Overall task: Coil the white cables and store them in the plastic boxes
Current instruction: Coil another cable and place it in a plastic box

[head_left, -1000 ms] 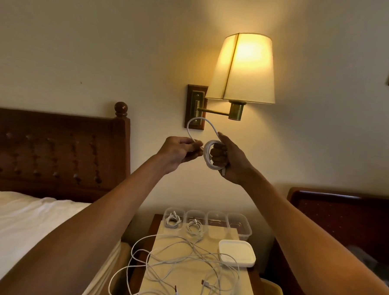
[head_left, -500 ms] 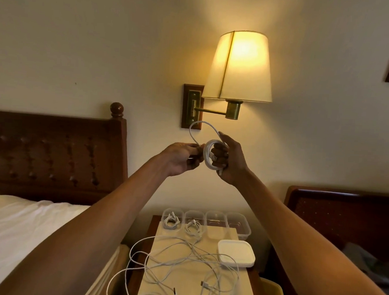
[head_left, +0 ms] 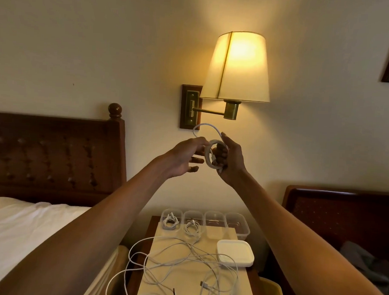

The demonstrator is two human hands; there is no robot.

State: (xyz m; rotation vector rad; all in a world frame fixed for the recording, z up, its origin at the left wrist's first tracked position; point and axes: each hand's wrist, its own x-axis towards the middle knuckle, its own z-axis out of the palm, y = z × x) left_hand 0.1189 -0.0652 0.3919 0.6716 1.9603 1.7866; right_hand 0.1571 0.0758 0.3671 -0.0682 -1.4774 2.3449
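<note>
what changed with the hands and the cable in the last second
On the left hand the lower fingers uncurled and spread; whether it still pinches the cable tail is unclear. Unchanged: the right hand grips the coil, and the loose cables and plastic boxes lie as before.

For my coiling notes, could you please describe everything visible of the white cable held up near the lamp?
The white cable is thin and smooth, plastic-sheathed by its look. Most of it is wound into a small round coil of several turns, held upright in the air below the wall lamp. The right hand grips the coil, fingers curled round its turns. A loose tail arcs up from the coil and down to the left hand; whether that hand pinches it is unclear.
</note>
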